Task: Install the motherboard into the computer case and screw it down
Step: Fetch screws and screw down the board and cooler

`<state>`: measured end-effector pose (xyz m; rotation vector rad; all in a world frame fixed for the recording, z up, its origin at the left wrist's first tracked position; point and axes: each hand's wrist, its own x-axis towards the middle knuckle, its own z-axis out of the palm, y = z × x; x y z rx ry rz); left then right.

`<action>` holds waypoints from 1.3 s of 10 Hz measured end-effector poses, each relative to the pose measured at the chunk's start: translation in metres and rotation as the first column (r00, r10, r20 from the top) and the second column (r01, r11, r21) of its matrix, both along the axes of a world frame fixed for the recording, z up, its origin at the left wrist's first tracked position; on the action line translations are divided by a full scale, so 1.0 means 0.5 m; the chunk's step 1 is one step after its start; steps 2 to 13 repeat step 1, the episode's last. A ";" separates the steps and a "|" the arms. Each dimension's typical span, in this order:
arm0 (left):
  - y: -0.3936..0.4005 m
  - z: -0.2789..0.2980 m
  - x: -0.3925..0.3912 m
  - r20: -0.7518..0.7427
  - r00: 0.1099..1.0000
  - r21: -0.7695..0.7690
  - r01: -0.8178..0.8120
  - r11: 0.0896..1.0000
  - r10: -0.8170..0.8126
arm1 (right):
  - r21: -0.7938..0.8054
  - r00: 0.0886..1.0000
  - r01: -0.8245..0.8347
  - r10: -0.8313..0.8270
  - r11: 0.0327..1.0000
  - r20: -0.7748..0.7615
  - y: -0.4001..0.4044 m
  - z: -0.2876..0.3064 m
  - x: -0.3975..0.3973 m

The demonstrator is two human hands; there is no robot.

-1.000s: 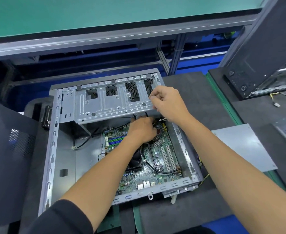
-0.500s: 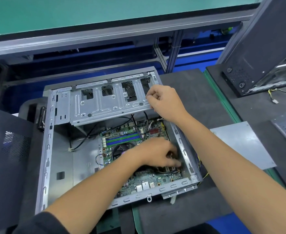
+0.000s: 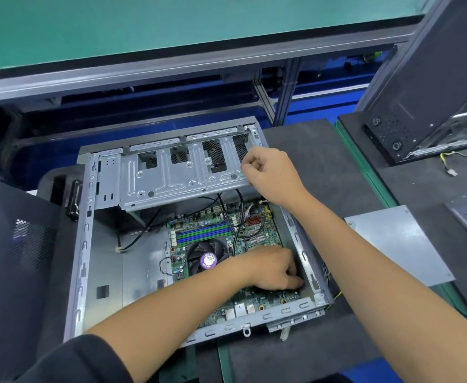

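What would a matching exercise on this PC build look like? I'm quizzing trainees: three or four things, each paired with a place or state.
Things:
1. left hand
2. right hand
3. CPU fan
4. grey metal panel

Places or states:
A. lying on the mat, right of the case
B. holding the drive cage's edge
C. down on the motherboard by the case's right wall
D. round purple label at its centre

Pairs: 1-C, 2-B, 3-D, 4-A
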<state>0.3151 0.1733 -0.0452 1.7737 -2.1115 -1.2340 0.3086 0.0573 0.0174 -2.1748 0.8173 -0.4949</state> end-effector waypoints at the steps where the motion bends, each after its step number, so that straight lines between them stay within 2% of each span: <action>1: 0.000 0.004 -0.002 -0.003 1.000 -0.007 0.014 1.000 -0.014 | 0.006 1.000 -0.007 0.007 1.000 -0.006 0.000 -0.002 0.000; 13: 0.000 0.004 -0.002 -0.003 1.000 -0.007 0.014 1.000 -0.014 | 0.006 1.000 -0.007 0.007 1.000 -0.006 0.000 -0.002 0.000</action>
